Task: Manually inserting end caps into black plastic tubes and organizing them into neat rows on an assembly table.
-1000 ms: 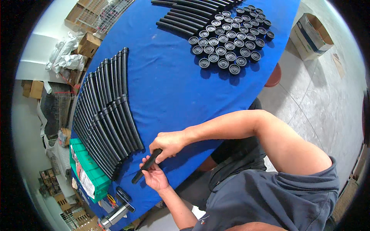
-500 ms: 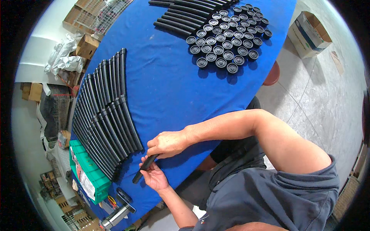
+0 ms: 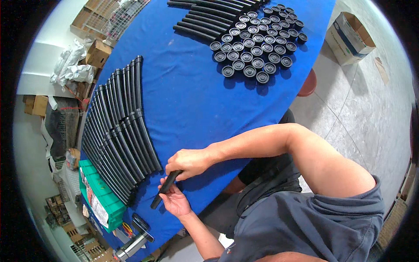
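Observation:
Between my two hands, low over the near edge of the blue-covered table (image 3: 196, 105), is a short black tube (image 3: 161, 195). My left hand (image 3: 176, 203) is closed around its lower part from below. At the upper end my right hand (image 3: 190, 163) grips it from above, its fingers curled over the end. The tube slants down to the left, and its upper end is partly hidden by my fingers. Just left of my hands lie long rows of black tubes (image 3: 139, 139) with collared ends, set side by side.
Round black caps (image 3: 246, 56) stand grouped at the far right, beside more black tubes (image 3: 203, 24). A green crate (image 3: 109, 203) and a metal tool with a black base (image 3: 139, 231) sit at the left edge. A cardboard box (image 3: 349, 39) and red stool (image 3: 308, 84) are on the floor.
My right hand has shifted very slightly on the tube's upper end, and a bit more of the tube shows between my hands. Otherwise little differs.

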{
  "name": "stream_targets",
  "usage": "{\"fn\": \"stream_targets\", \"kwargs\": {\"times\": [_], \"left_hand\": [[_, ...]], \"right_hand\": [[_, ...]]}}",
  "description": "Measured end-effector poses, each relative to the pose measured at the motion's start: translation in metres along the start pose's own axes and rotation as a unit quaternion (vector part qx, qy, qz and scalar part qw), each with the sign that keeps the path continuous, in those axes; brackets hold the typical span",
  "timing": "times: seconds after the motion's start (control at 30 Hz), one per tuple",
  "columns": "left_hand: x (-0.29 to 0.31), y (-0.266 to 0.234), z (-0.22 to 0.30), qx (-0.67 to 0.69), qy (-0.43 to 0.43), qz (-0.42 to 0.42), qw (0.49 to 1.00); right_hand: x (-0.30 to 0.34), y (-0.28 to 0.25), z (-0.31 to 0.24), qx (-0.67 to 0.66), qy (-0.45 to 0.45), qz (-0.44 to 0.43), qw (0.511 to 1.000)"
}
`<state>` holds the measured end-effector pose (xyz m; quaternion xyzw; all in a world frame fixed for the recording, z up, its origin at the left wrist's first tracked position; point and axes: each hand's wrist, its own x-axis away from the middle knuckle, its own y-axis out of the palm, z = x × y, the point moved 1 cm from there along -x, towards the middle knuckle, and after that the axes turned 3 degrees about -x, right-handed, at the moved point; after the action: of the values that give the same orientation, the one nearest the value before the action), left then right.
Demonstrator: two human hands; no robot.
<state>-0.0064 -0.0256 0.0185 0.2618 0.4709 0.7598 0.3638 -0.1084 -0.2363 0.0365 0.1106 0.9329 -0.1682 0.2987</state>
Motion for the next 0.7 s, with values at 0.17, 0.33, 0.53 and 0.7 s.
{"fn": "stream_targets", "kwargs": {"times": [0.17,0.33,0.53,0.7], "left_hand": [[0.004,-0.001,0.003,-0.008,0.010,-0.009,1.000],[0.001,0.004,-0.001,-0.005,-0.010,-0.007,1.000],[0.003,0.003,0.001,-0.013,0.007,-0.009,1.000],[0.001,0.003,-0.001,0.013,0.001,-0.004,1.000]], "right_hand": [[-0.012,-0.021,-0.029,-0.093,0.141,-0.072,0.983],[-0.001,0.000,-0.001,0.013,-0.017,0.004,1.000],[-0.009,-0.021,-0.026,-0.146,0.263,-0.140,0.944],[-0.003,-0.008,-0.007,0.017,-0.017,0.008,1.000]]}}
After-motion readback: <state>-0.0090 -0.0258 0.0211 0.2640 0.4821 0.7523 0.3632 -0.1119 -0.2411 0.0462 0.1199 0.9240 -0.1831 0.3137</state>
